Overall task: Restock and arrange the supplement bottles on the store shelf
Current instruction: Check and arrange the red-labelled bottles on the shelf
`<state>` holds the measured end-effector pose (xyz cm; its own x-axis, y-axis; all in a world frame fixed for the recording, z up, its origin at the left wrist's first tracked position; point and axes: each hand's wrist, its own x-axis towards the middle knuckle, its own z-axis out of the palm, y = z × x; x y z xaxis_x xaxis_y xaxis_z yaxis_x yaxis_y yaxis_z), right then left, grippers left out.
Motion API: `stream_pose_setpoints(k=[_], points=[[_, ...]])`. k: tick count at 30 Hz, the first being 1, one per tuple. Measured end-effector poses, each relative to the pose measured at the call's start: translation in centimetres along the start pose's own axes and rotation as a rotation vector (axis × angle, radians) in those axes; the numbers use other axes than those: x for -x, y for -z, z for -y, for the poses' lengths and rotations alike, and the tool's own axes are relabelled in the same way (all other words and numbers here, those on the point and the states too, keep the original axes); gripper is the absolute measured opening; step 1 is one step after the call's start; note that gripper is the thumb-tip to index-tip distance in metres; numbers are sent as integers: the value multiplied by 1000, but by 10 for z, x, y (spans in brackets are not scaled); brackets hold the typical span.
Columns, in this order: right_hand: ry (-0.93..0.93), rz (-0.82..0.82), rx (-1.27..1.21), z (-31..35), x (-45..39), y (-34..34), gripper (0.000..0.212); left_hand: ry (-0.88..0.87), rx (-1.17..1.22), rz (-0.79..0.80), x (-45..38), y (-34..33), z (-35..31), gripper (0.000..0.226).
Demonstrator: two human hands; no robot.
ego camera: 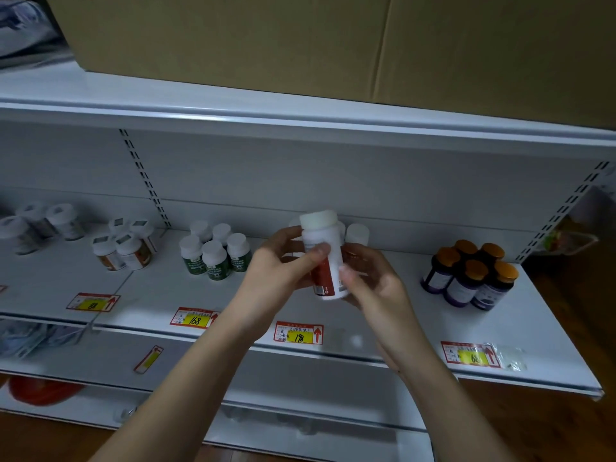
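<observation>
Both hands, left hand (283, 261) and right hand (373, 288), grip a white-capped red-label bottle (325, 258) at centre frame, above the shelf (383, 315).
We judge restocking partly done: green-label bottles (215, 253) and orange-capped purple bottles (471, 276) stand grouped; this bottle remains unplaced.

White metal shelf (383, 315) here, bottles parked in little clusters toward the back edge. Far left, white-capped bottles (40, 225), then orange-label ones (125, 248), then green-label ones (215, 251). Near the right end, dark purple bottles with orange caps (471, 275). One white-capped bottle (357, 234) stands mid-shelf at the back. Price tags (298, 333) are stuck along the front edge.
</observation>
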<state>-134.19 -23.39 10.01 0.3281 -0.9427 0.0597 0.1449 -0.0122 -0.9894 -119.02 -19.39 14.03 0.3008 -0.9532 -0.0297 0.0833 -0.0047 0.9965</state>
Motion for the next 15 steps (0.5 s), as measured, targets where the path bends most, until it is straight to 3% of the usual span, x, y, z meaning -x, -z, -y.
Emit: stream_pose_setpoints(k=[3, 11, 15], points=[[-79, 46, -142, 3, -1, 1, 33, 16, 24, 11, 0, 2, 0, 32], [-53, 74, -49, 6, -1, 1, 39, 51, 11, 79, 2, 4, -1, 32], [-24, 94, -27, 7, 1, 1, 41, 32, -6, 95, 4, 5, -2, 51]])
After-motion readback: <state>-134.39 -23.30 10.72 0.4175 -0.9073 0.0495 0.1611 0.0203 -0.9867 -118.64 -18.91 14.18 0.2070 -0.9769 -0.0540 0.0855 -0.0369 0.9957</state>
